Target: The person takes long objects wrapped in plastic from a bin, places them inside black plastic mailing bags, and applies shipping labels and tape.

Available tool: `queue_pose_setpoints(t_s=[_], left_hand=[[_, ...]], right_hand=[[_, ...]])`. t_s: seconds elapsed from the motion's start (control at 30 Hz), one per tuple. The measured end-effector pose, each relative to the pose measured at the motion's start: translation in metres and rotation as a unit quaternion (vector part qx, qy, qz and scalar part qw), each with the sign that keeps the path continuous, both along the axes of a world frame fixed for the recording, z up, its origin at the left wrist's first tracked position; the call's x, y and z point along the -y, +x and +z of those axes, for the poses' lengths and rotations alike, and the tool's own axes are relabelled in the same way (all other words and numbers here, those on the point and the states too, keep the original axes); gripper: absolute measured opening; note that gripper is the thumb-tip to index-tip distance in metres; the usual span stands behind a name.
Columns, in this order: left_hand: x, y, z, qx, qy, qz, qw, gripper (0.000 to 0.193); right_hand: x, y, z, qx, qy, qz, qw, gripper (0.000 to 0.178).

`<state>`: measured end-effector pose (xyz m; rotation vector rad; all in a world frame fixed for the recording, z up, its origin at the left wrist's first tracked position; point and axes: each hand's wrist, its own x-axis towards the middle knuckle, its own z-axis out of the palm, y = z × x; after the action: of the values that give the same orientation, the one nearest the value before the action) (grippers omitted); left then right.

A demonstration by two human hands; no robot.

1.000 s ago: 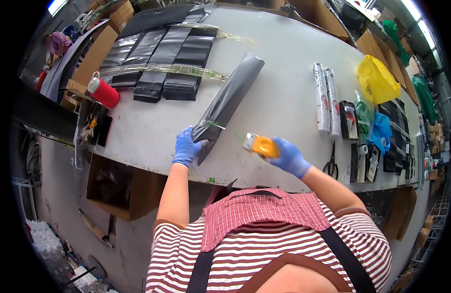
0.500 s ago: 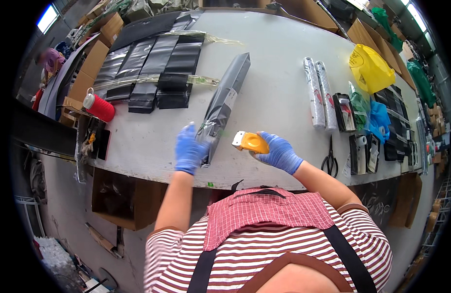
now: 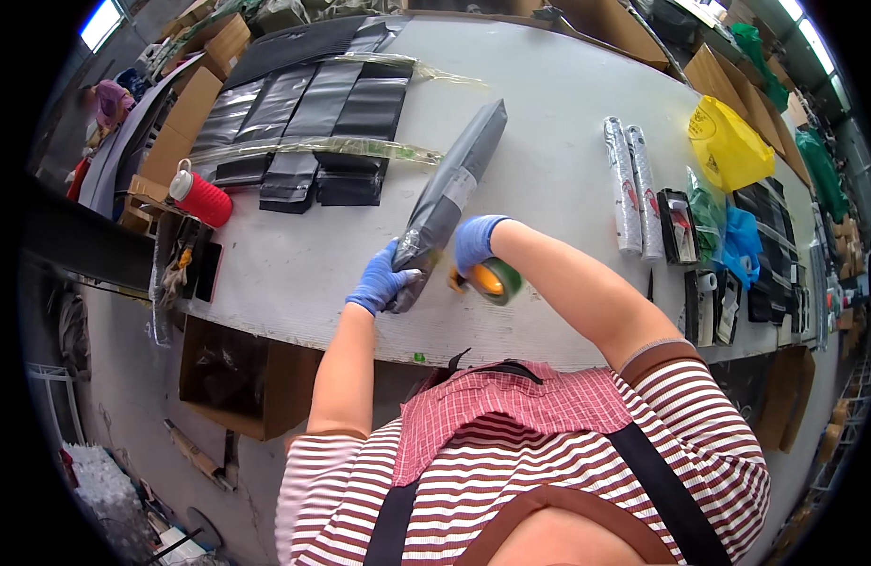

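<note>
A long, narrow package in grey plastic (image 3: 447, 193) slants across the worktable, its far end pointing up and right. My left hand (image 3: 377, 281) in a blue glove is closed around its near end, thumb on top. Close by on the right, my right hand (image 3: 477, 241), also gloved in blue, grips a yellow tape dispenser (image 3: 488, 277) carrying a green-looking roll. The dispenser is slightly blurred and sits beside the package's near end; whether its tape touches the plastic I cannot tell.
Black plastic mailing bags (image 3: 308, 113) lie under clear tape strips at the back left. A red bottle (image 3: 205, 200) stands at the left edge. To the right are two silver-wrapped rolls (image 3: 628, 193), a yellow plastic bag (image 3: 729, 141) and small black boxes (image 3: 679, 226).
My right hand has rotated and moved left and up with the tape dispenser, closer to the package. My left hand has settled around the near end, which looks slightly lifted.
</note>
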<state>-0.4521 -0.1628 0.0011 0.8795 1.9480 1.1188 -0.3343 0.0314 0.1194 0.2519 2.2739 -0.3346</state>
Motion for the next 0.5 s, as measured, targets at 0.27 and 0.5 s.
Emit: queue_pose_setpoints(t_s=[0.27, 0.5], left_hand=[[-0.017, -0.028, 0.017, -0.205, -0.106, -0.077, 0.970, 0.076], [-0.079, 0.023, 0.068, -0.301, -0.290, 0.008, 0.909, 0.100]], right_hand=[[-0.105, 0.120, -0.050, -0.110, -0.433, -0.477, 0.757, 0.038], [-0.132, 0.201, -0.092, -0.410, -0.012, -0.426, 0.807, 0.037]])
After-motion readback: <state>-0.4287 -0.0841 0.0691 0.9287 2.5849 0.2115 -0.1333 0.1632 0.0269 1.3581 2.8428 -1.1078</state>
